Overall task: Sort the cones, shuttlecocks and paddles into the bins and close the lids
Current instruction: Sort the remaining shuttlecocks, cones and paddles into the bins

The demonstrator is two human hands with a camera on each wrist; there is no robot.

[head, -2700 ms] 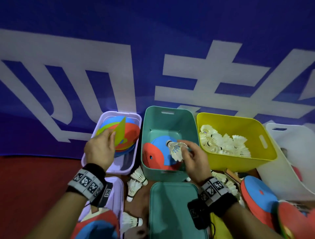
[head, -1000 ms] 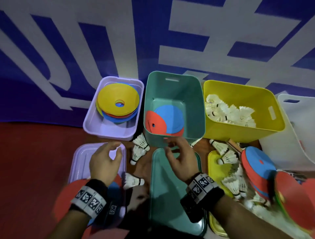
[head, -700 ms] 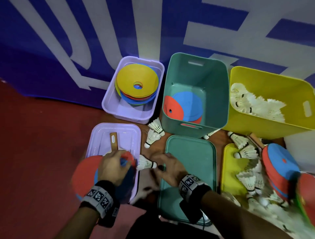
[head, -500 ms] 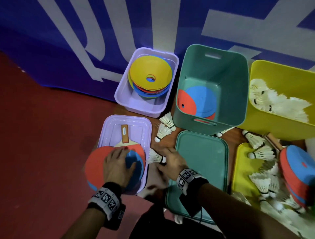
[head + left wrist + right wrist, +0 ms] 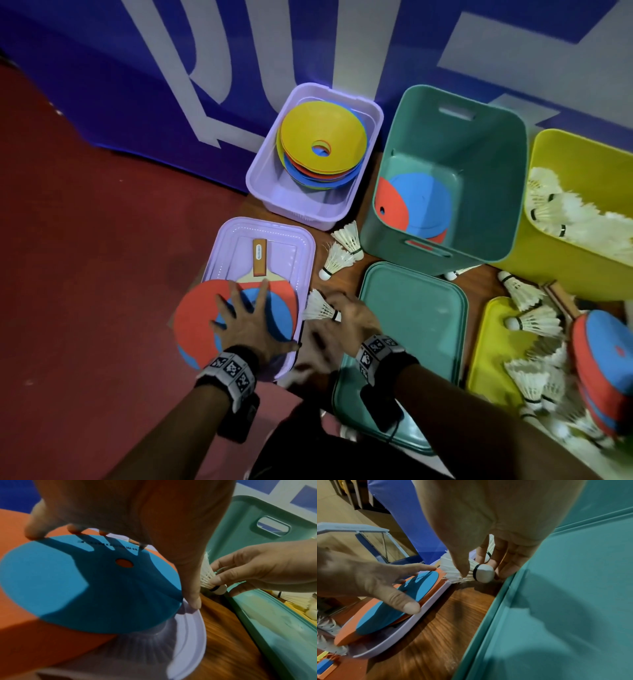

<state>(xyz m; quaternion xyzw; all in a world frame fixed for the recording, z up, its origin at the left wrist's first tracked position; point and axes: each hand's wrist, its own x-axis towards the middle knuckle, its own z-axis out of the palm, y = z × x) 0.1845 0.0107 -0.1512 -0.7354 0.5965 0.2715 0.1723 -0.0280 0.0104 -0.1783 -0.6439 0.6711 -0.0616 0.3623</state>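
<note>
Where the red floor (image 5: 85,274) meets the wood, the purple lid (image 5: 298,260) lies flat w/ a paddle (image 5: 259,257) on it, handle pointing toward the purple bin (image 5: 270,178). Left hand (image 5: 251,325) is spread wide, fingers straight, fingertips (image 5: 36,534) pressing on a blue cone (image 5: 82,588) stacked over red cones (image 5: 191,308) that overhang the lid's left edge onto the floor. Purple bin behind holds a stack of cones, yellow cone (image 5: 322,137) on top, w/ bare bottom at its near end. Narrow strip of wood runs btwn purple lid and teal lid (image 5: 414,329); there the right hand (image 5: 349,315) pinches a shuttlecock (image 5: 318,306) near its cork, feathers touching the purple lid's rim. Two more shuttlecocks (image 5: 342,253) lie loose just ahead. Teal bin (image 5: 493,192) stands open, paddles (image 5: 421,205) in its bottom. Yellow bin (image 5: 555,270) at right holds shuttlecocks; yellow lid (image 5: 486,342) is crowded w/ more shuttlecocks and paddles.
</note>
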